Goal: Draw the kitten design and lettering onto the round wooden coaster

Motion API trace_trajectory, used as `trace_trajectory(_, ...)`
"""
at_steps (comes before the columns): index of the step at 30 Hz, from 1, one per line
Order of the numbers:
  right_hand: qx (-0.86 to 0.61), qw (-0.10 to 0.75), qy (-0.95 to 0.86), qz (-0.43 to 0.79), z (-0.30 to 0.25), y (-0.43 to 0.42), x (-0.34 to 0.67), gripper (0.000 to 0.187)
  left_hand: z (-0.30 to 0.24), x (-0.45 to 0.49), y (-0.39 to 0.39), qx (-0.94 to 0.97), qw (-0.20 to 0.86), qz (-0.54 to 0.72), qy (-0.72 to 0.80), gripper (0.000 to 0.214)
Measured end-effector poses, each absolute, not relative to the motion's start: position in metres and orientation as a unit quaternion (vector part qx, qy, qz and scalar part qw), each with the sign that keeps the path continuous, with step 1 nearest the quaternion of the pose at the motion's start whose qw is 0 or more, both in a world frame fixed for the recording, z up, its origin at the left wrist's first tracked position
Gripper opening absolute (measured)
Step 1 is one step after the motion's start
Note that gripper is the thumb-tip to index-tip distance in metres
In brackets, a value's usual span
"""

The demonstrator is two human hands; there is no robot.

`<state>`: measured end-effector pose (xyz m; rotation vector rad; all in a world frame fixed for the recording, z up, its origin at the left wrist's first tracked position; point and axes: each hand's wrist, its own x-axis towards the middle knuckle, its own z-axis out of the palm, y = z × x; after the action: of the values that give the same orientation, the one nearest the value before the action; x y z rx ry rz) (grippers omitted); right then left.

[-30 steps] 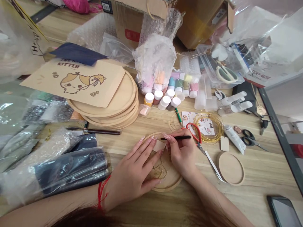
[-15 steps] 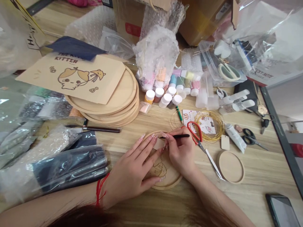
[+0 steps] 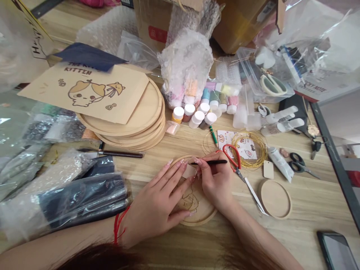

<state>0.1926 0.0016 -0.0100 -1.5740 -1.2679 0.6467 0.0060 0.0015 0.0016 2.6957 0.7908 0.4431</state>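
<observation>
My left hand point(image 3: 157, 202) lies flat across a round wooden tray point(image 3: 206, 212), its fingers stretched out toward the far rim. A red string bracelet circles that wrist. My right hand point(image 3: 215, 180) is closed in a pinch around a slim black tool point(image 3: 216, 162), which lies nearly level above the tray; its exact kind does not show clearly. The fingertips of both hands almost meet. Thin gold wire point(image 3: 190, 201), bent into an outline, rests inside the tray. A small white piece point(image 3: 189, 171) shows between my hands, partly covered by fingers.
Red-handled pliers point(image 3: 236, 159) and a gold wire coil point(image 3: 261, 150) lie right of my right hand. Beyond are paint jars point(image 3: 197, 119). Stacked wooden trays point(image 3: 157, 131) and plastic-wrapped packets point(image 3: 84, 198) crowd the left. A small round frame point(image 3: 275, 198) and a phone point(image 3: 336, 249) sit right.
</observation>
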Motion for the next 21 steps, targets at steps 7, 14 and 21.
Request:
trace_trajectory(7,-0.649,0.485,-0.536,0.238,-0.0076,0.0032,0.1916,0.011,0.0025,0.0068,0.0018,0.942,0.137,0.147,0.269,0.062)
trace_trajectory(14,-0.636,0.494,-0.544,0.235,-0.0090,0.0040,0.1915,0.012,0.0033,0.0069,0.0016,0.943,0.129,0.146,0.270,0.063)
trace_trajectory(21,-0.638,0.505,-0.531,0.239,-0.0106,0.0031,0.1910,0.010,0.0033,0.0066,0.0018,0.942,0.135,0.147,0.269,0.063)
